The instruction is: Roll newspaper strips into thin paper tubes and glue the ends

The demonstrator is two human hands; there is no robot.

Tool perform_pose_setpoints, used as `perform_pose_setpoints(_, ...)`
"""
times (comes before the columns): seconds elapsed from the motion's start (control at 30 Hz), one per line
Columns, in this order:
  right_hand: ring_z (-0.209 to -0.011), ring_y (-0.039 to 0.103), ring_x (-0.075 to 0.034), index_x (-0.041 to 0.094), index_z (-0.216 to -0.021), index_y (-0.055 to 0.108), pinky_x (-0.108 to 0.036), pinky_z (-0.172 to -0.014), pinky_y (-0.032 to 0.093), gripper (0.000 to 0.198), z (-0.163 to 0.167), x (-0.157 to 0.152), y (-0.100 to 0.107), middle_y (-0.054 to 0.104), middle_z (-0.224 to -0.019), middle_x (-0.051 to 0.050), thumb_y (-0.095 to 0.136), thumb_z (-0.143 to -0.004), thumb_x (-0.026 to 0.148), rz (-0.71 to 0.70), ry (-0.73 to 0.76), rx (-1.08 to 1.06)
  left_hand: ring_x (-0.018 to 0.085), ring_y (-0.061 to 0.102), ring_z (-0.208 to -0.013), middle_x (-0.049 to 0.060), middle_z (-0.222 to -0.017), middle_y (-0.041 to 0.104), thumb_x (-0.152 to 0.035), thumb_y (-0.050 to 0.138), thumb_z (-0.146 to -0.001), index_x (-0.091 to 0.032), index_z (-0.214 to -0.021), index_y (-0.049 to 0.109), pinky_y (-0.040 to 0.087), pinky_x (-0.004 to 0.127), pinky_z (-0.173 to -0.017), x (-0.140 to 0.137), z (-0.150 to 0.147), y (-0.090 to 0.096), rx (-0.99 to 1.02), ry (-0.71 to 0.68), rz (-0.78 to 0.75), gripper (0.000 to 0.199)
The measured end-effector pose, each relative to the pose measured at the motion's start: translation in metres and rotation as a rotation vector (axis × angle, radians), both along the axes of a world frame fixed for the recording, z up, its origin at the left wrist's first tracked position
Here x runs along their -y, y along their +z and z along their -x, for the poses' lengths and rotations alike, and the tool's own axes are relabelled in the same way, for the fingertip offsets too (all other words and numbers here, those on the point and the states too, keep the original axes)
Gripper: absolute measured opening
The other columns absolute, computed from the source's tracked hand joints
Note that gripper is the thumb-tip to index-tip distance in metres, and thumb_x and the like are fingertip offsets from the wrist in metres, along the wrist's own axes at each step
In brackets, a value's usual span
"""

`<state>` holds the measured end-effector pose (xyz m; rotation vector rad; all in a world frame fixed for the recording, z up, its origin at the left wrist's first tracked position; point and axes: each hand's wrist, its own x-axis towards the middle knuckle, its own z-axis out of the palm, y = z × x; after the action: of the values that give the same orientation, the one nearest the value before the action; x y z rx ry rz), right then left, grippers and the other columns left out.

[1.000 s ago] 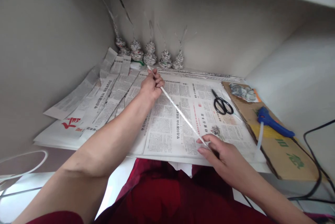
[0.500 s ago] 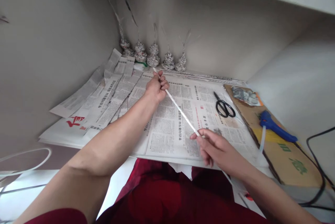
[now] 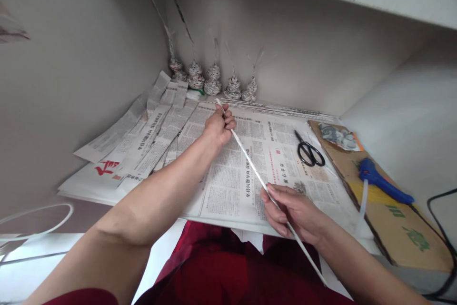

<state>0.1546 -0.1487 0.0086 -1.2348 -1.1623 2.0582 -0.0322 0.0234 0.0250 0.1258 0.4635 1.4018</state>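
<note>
A long thin rolled paper stick (image 3: 249, 160) slants from the upper middle down to the lower right, over the newspaper (image 3: 228, 186) spread on the table. Near its upper end my left hand (image 3: 220, 124) is closed around it, a short tip showing past the fingers. Lower down, my right hand (image 3: 291, 207) grips the same stick between thumb and fingers. The stick's lower end passes below that hand, over the table's front edge and toward the dark red clothing.
Several woven paper gourd shapes (image 3: 213, 80) stand along the back wall, before them long paper sticks (image 3: 278, 109). Cut newspaper strips (image 3: 150, 126) overlap at left. Black scissors (image 3: 310, 152) lie at right, beside a cardboard piece (image 3: 396, 233) bearing a blue glue gun (image 3: 385, 183) with its cord.
The view has shifted slightly. My right hand's fingers have curled more around the paper stick, and its lower length now shows plainly below that hand. My left hand keeps its grip.
</note>
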Motion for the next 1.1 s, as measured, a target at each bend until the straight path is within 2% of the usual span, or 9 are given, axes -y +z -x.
perform_pose_setpoints(0.2,-0.044,0.044,-0.009,0.020,-0.080,0.054,-0.024,-0.045,0.036,0.032,0.011,-0.017,0.005,0.045,-0.052,0.004,0.046,-0.088,0.050,-0.525,-0.076,0.536,0.003,0.026,-0.033,-0.007,-0.050,0.032,-0.031,0.035,-0.095,-0.015,-0.077,0.047,0.017,0.014,-0.031,0.000,-0.003,-0.004,-0.026,0.010,-0.013,0.027)
perform_pose_setpoints(0.27,-0.042,0.042,-0.009,0.020,-0.079,0.053,-0.023,-0.043,0.035,0.035,0.012,-0.020,0.005,0.042,-0.050,0.005,0.040,-0.090,0.051,-0.472,-0.074,0.495,0.003,0.025,-0.033,-0.007,-0.050,0.031,-0.031,0.035,-0.095,-0.015,-0.076,0.047,0.016,0.014,-0.031,0.000,-0.002,-0.004,-0.023,0.008,-0.008,0.027)
perform_pose_setpoints(0.47,-0.030,0.028,-0.007,0.022,-0.070,0.038,-0.020,-0.032,0.022,0.035,0.006,-0.019,-0.002,0.024,-0.039,0.011,0.041,-0.090,0.051,0.020,0.019,-0.160,0.003,0.024,-0.033,-0.008,-0.049,0.028,-0.031,0.034,-0.096,-0.015,-0.076,0.046,0.014,0.014,-0.031,0.002,-0.001,0.001,0.031,-0.046,-0.015,0.028)
perform_pose_setpoints(0.57,-0.032,0.033,-0.008,0.022,-0.075,0.042,-0.020,-0.033,0.023,0.035,0.007,-0.016,-0.003,0.028,-0.040,0.010,0.038,-0.090,0.054,0.049,0.030,-0.156,0.003,0.025,-0.033,-0.008,-0.050,0.028,-0.031,0.034,-0.096,-0.015,-0.076,0.046,0.014,0.014,-0.031,0.003,-0.001,0.001,0.046,-0.051,-0.021,0.028)
perform_pose_setpoints(0.67,-0.041,0.044,-0.010,0.021,-0.088,0.049,-0.023,-0.040,0.031,0.037,0.012,-0.017,0.001,0.041,-0.051,0.006,0.037,-0.089,0.056,-0.199,0.008,0.177,0.003,0.024,-0.033,-0.007,-0.049,0.029,-0.032,0.033,-0.096,-0.016,-0.075,0.046,0.015,0.014,-0.031,0.004,-0.003,0.000,0.033,-0.031,-0.031,0.029)
perform_pose_setpoints(0.8,-0.050,0.043,-0.013,0.022,-0.087,0.052,-0.027,-0.048,0.027,0.026,0.018,-0.026,0.005,0.049,-0.059,0.000,0.045,-0.087,0.047,-0.823,-0.024,0.840,0.003,0.025,-0.033,-0.007,-0.049,0.030,-0.031,0.035,-0.095,-0.016,-0.075,0.047,0.016,0.014,-0.032,0.004,-0.007,-0.003,-0.021,0.007,-0.034,0.028)
perform_pose_setpoints(0.9,-0.053,0.045,-0.015,0.021,-0.083,0.050,-0.029,-0.052,0.026,0.025,0.021,-0.030,0.002,0.051,-0.060,-0.002,0.038,-0.091,0.040,-0.990,-0.011,1.036,0.003,0.026,-0.033,-0.007,-0.049,0.030,-0.031,0.035,-0.095,-0.016,-0.076,0.047,0.017,0.015,-0.032,0.003,-0.008,-0.004,-0.036,0.026,-0.027,0.027)
perform_pose_setpoints(1.0,-0.055,0.048,-0.015,0.021,-0.080,0.050,-0.029,-0.055,0.032,0.028,0.023,-0.029,-0.003,0.051,-0.061,-0.001,0.033,-0.093,0.040,-0.893,-0.006,0.886,0.003,0.025,-0.033,-0.007,-0.049,0.030,-0.030,0.034,-0.095,-0.015,-0.076,0.046,0.016,0.014,-0.032,0.003,-0.007,-0.003,-0.037,0.006,-0.019,0.027)
perform_pose_setpoints(1.1,-0.043,0.044,-0.011,0.022,-0.082,0.048,-0.025,-0.046,0.034,0.034,0.021,-0.025,-0.004,0.040,-0.052,0.005,0.031,-0.093,0.048,-0.544,-0.024,0.529,0.003,0.024,-0.033,-0.008,-0.049,0.029,-0.030,0.034,-0.096,-0.016,-0.076,0.045,0.015,0.014,-0.032,0.004,-0.005,-0.001,-0.017,-0.021,-0.016,0.027)
